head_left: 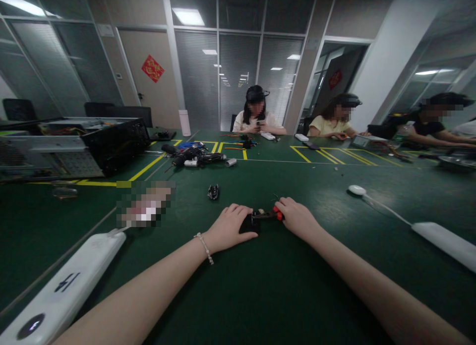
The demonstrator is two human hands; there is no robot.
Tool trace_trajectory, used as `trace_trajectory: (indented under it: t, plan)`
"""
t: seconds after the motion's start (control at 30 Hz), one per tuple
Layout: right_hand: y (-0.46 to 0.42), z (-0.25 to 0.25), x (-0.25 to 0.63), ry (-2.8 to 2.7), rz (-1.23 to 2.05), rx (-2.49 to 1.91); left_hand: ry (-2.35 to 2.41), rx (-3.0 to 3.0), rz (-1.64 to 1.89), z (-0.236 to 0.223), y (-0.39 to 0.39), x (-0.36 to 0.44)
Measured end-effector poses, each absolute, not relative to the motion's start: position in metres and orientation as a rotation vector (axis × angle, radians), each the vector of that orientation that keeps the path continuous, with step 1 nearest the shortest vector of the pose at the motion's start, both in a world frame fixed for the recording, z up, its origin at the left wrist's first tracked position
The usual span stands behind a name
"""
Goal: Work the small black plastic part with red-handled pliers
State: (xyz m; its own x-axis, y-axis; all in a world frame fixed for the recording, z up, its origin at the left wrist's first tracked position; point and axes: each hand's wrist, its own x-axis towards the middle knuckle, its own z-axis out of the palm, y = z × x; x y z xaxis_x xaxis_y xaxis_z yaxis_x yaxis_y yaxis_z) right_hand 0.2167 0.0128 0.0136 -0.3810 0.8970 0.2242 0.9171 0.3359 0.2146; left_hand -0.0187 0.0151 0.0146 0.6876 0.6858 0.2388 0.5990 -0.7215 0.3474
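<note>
My left hand [228,228] is closed around a small black part [250,224], pressing it down near the green tabletop. Its exact kind is hard to make out. In my right hand [299,217] is a pair of red-handled pliers [277,212], whose dark jaws point left and reach the black part. A small pale piece [261,211] shows just behind the jaws. Farther off, left of my hands, a small black and silver component [213,192] sits on the table by itself.
An opened computer case [122,146] stands at the left. A heap of cables and a power drill [182,156] lies ahead. White power banks [63,290] [444,243] flank my arms, the right one wired to a white mouse-like object [357,190]. Co-workers [258,117] sit opposite.
</note>
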Motion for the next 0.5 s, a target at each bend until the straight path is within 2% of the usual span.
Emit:
trace_trajectory:
  t: [0.5]
  plan:
    - [0.0105,0.0142,0.2146,-2.479,-0.562,-1.711,1.024,2.655,0.521,0.0143,0.0154,-0.0181]
